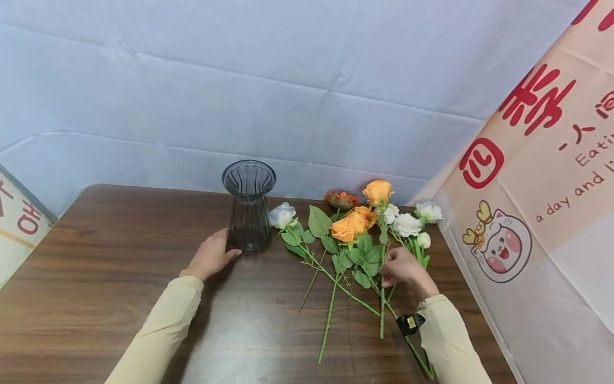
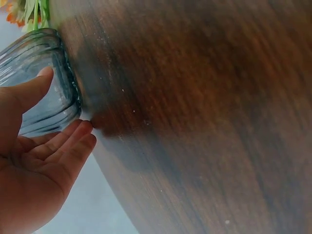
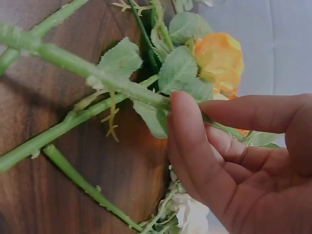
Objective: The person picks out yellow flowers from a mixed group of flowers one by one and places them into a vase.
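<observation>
at the centre of the head view the left hand rests with loose, nearly straight fingers against the base of the ribbed grey glass vase, which stands upright on the brown wooden counter. right of centre, the right hand pinches a green stem between thumb and forefinger, within the bunch of orange and white flowers lying flat on the counter just beside the vase. a pale wall cloth fills the upper frame, and a printed banner hangs at the right edge.
</observation>
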Demonstrator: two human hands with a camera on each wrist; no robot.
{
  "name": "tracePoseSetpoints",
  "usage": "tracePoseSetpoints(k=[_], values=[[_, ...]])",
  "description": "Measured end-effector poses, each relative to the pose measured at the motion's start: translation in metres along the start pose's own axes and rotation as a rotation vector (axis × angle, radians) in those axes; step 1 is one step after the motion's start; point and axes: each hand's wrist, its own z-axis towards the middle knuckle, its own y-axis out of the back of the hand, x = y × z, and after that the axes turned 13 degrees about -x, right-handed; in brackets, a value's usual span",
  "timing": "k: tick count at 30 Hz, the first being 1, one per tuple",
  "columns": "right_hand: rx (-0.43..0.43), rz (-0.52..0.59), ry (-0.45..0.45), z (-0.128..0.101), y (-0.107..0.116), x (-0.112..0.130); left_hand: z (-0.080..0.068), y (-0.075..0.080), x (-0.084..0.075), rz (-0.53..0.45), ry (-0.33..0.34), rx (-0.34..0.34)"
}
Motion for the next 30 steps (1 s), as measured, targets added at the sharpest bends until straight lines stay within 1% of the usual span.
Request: tracePoseSetpoints(k=[15, 20, 25, 30], values=[[0.087, 0.173, -0.003, -0.009, 0.01, 0.015, 0.001, 0.0, 0.001, 0.016, 0.011, 0.023], [0.114, 0.242, 0.01, -0.011, 0.013, 0.019, 0.001, -0.001, 0.001, 0.013, 0.015, 0.031], [0.114, 0.313, -0.008, -0.015, 0.015, 0.027, 0.001, -0.002, 0.001, 0.012, 0.023, 0.038], [0.118, 0.39, -0.01, -0.018, 0.016, 0.032, 0.001, 0.0, 0.0, 0.008, 0.022, 0.023]])
